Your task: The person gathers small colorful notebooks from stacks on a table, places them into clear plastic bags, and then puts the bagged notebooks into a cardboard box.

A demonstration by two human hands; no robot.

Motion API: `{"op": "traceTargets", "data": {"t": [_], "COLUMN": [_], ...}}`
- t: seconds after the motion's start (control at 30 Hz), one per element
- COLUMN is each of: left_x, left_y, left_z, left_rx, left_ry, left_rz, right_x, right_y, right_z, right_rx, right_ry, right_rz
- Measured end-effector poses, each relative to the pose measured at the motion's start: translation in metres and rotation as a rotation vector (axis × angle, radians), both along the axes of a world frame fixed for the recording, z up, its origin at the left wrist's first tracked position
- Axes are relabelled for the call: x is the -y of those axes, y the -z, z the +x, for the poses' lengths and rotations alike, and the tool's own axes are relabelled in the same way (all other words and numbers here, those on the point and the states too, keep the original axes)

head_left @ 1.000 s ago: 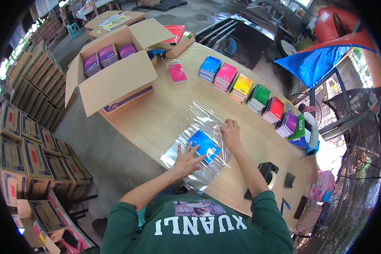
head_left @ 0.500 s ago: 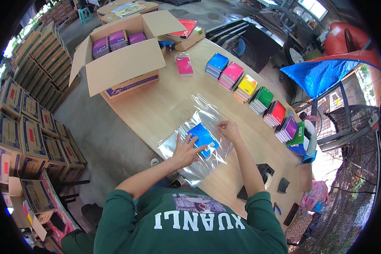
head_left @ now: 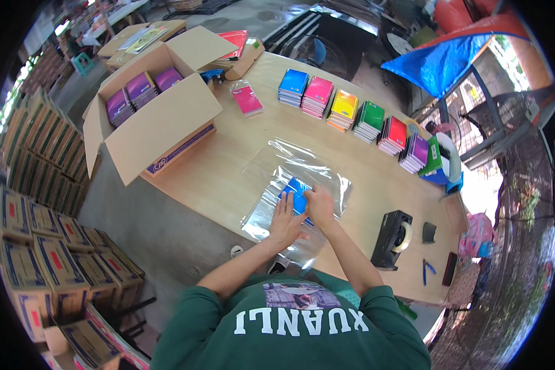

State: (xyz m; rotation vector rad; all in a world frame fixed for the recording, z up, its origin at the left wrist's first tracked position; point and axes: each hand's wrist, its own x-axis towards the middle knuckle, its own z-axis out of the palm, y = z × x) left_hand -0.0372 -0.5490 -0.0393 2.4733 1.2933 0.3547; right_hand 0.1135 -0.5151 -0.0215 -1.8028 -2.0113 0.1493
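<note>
A blue spiral notebook [head_left: 296, 189] lies on clear plastic film [head_left: 260, 217] at the near edge of the table. My left hand [head_left: 285, 225] rests on the notebook's left part, its fingers stretched out and nearly flat. At the notebook's right edge, my right hand [head_left: 320, 206] is closed with curled fingers. What those fingers pinch, if anything, is hidden. Both hands cover much of the notebook's lower half. Shiny folds of film spread out beyond it on every side.
Stacks of notebooks in several colours, one of them yellow [head_left: 343, 106], line the table's far right side. An open carton [head_left: 160, 129] holds purple notebooks at the left. A wrapped pink notebook [head_left: 247, 100], black tape dispenser [head_left: 387, 240] and pliers [head_left: 425, 271] also lie on the table.
My right hand has moved from the film's right side in to the notebook's right edge, beside my left hand. The left hand's fingers have drawn closer together. The whole view has shifted.
</note>
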Motion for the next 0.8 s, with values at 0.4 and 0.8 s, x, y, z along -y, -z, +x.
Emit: {"op": "traceTargets", "data": {"t": [0.4,0.8], "left_x": [-0.008,-0.011], "left_y": [0.007,0.003], "left_z": [0.0,0.004], "left_rx": [0.023,0.023], "left_ry": [0.047,0.016], "left_rz": [-0.028,-0.071], "right_x": [0.019,0.013], "right_y": [0.006,0.012], "right_z": [-0.027,-0.029], "right_rx": [0.021,0.148], "right_ry": [0.121,0.031], "right_rz": [-0.021,-0.036]}}
